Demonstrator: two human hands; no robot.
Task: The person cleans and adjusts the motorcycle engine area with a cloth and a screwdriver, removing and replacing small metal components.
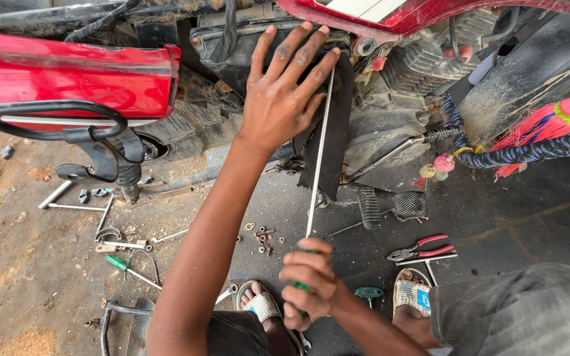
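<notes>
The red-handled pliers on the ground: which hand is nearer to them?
Right. The right hand, gripping a long screwdriver, is just left of the pliers; the left hand rests high up on the motorcycle.

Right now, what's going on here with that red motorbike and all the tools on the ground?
A person crouches beside a red motorbike. The left hand is pressed flat on a black side panel near the engine. The right hand has its grip closed on the green handle of a long screwdriver, whose shaft runs up into the bike. Red pliers, a green screwdriver and loose bolts lie on the ground.
</notes>
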